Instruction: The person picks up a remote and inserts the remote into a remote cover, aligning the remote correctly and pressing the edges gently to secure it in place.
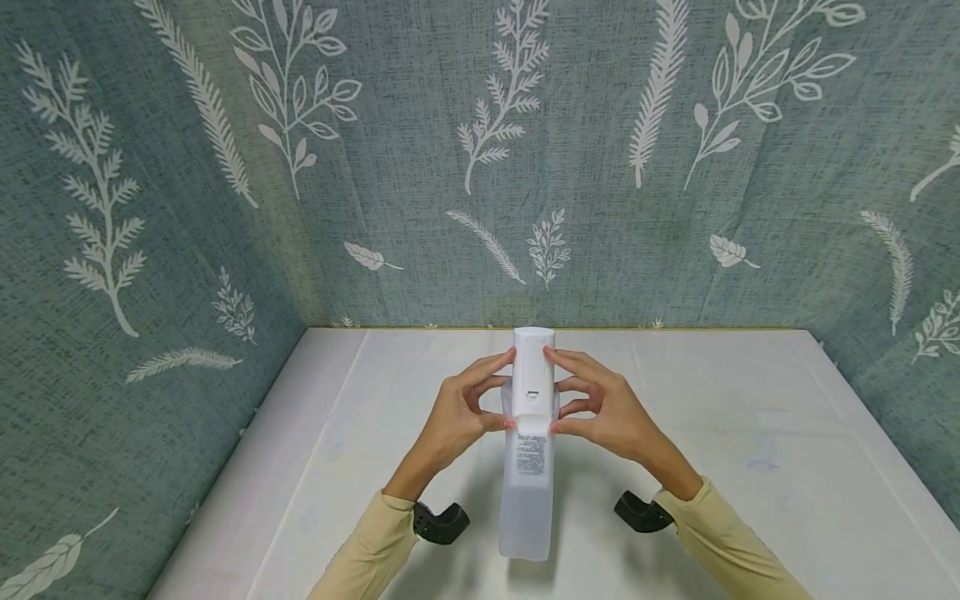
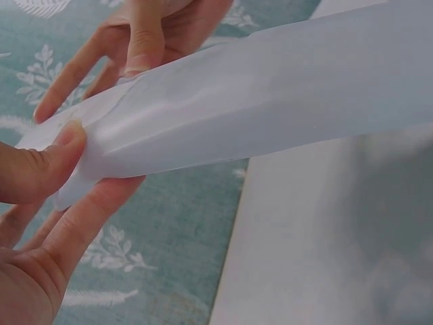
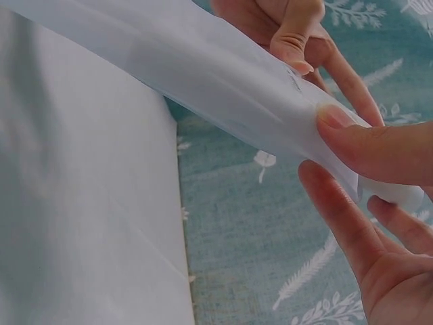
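Both hands hold up a white plastic device with a long frosted bottle in the middle of the head view. Its rounded white top part has a small slot, and a grey printed label sits below that. From the left side, my left hand pinches the device with thumb and fingertips. My right hand grips it the same way from the right. In the left wrist view the frosted body slants up to the right, with the left thumb pressed on it. The side facing the wall is hidden.
A white table lies beneath the hands. Green fabric with white leaf prints hangs behind it and along both sides. Black wrist cameras hang at the cuffs of the yellow sleeves.
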